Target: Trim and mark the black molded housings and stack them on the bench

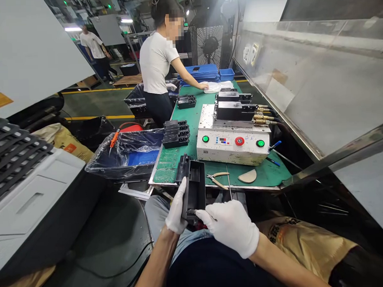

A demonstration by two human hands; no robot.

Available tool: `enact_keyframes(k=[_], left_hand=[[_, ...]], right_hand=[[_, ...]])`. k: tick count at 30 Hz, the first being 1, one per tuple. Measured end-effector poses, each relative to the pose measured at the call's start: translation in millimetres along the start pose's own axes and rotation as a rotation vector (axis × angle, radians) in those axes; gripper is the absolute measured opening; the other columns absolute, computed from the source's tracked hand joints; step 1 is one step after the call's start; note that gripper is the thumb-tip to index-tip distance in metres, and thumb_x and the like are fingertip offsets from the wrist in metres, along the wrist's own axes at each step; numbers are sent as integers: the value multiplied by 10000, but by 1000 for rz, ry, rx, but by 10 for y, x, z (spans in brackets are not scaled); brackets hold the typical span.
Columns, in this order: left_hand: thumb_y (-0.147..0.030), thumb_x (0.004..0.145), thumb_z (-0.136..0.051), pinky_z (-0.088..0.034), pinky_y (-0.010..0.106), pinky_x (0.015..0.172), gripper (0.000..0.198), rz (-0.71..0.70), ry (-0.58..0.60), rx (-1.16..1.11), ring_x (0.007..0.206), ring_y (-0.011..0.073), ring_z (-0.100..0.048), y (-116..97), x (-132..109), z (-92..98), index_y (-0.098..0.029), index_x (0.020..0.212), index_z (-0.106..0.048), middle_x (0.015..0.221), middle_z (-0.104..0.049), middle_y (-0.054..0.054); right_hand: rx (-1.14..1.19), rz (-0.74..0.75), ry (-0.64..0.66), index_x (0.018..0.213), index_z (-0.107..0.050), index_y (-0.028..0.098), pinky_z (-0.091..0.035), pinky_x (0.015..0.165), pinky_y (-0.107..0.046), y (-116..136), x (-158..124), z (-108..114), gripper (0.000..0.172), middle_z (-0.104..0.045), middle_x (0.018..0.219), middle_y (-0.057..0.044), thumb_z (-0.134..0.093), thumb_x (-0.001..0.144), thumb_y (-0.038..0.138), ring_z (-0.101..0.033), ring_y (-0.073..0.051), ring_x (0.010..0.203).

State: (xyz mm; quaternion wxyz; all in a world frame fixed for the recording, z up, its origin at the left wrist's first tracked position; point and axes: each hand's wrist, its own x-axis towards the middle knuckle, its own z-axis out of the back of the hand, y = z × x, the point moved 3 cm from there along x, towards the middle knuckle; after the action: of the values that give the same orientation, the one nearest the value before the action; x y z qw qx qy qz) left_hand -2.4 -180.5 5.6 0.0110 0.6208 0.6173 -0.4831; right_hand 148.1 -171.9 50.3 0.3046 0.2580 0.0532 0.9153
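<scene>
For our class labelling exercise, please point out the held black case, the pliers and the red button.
Black case (197, 197): head view, its open interior.
Pliers (222, 174): head view, upper handle.
Red button (239, 141): head view, cap centre.

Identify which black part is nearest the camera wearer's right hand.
The black part in the left hand, its hollow side beside the right hand; other black parts sit farther off: some on the green table, one on the white machine.

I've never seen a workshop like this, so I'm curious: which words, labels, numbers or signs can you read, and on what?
No text reads clearly.
White machine: display digits and panel markings, too small.
Right-hand sack: dark printing, blurred.
Left-hand sack: dark and orange printing, blurred.
Orange label at far left: illegible.
</scene>
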Motion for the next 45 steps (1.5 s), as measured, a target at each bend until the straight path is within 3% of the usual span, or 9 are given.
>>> enact_keyframes(k=[8,15,20,33,41,45], left_hand=[[-546,861,-767,-642,266,858,491,59,7,6,952,224,-772,27,94,72,-140,1138,-771,1039,-807,98],[-573,879,-727,-653,321,831,553,86,52,-7,878,245,-779,64,129,103,-122,1198,-744,1022,-804,127],[-597,856,-742,-649,348,871,606,82,94,-22,919,264,-778,95,117,56,-128,1240,-728,1071,-799,133],[-475,972,-620,-591,433,1026,506,22,156,-47,1078,318,-750,178,13,-58,-83,1282,-699,1165,-775,175],[-499,870,-771,-443,363,1207,468,-69,231,65,1312,289,-635,286,-48,22,-138,1168,-780,1207,-775,117],[-383,750,-905,-474,260,1162,291,-6,144,55,1264,234,-667,348,-59,246,-204,964,-822,1127,-804,47]], right_hand=[[50,33,128,574,-629,198,-147,574,-347,-111,64,98,522,-617,521,11,-599,1025,458,-504,-114,490],[377,-237,141,824,-724,229,-368,723,-259,-283,34,164,365,-652,832,-9,-521,1059,421,-597,-141,786],[329,-261,147,836,-690,216,-384,723,-273,-189,-23,-10,344,-625,866,-24,-537,1044,444,-592,-163,796],[143,-160,-47,666,-547,211,-317,582,-276,-354,-29,-254,527,-584,706,-3,-457,1069,539,-533,-122,585],[83,-253,-141,661,-563,212,-313,572,-288,-619,111,-307,577,-598,643,-9,-397,1081,571,-559,-141,569],[93,-340,-210,711,-647,209,-344,595,-272,-765,91,-298,552,-624,664,-11,-413,1089,535,-592,-145,620]])
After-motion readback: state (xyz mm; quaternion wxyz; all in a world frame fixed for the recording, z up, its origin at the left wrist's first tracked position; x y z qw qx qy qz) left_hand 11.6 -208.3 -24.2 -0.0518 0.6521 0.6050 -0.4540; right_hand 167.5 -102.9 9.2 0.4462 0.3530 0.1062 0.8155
